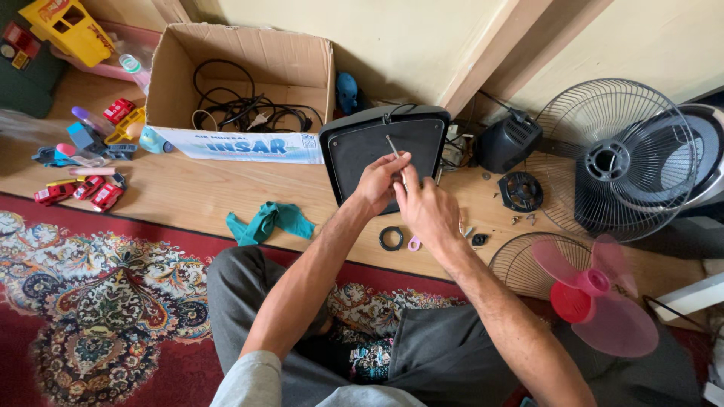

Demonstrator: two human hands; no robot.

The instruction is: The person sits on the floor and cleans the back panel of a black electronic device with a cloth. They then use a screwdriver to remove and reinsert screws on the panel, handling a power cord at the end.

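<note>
Two hands: both meet over the dark fan base at mid-frame; the person sits on a patterned red rug, legs in grey trousers.
Far left: toy cars point(79, 190) in red and yellow on the wooden floor point(188, 192), with more plastic toys scattered behind them.
Upper left: yellow toy truck point(66, 26), near the wall.
Cardboard box point(240, 90): open, tangled black cables point(245, 111) inside; stands just left of the fan base.
Teal cloth point(270, 221): crumpled on the floor, in front of the box.
Left hand point(379, 183): fingers pinched together on a thin metal rod, over the lower part of the fan base.
Thin metal rod point(393, 146): slants up and left from the fingertips, lying across the fan base panel.
Fan base point(377, 139): dark rounded-square panel, flat side facing the camera, leaning toward the wall.
Right hand point(424, 209): fingers curled in, touching the left hand; what it clamps cannot be told.
Black ring point(391, 238): on the floor just below the hands, a small pink loop point(414, 243) beside it.
Black motor housing point(507, 142): right of the base, near the wall.
Round black part point(520, 191): on the floor, small screws near it.
Wire fan guard point(611, 158): upright, far right.
Pink fan blade point(599, 294): resting on a second wire guard point(520, 264), lower right.
</note>
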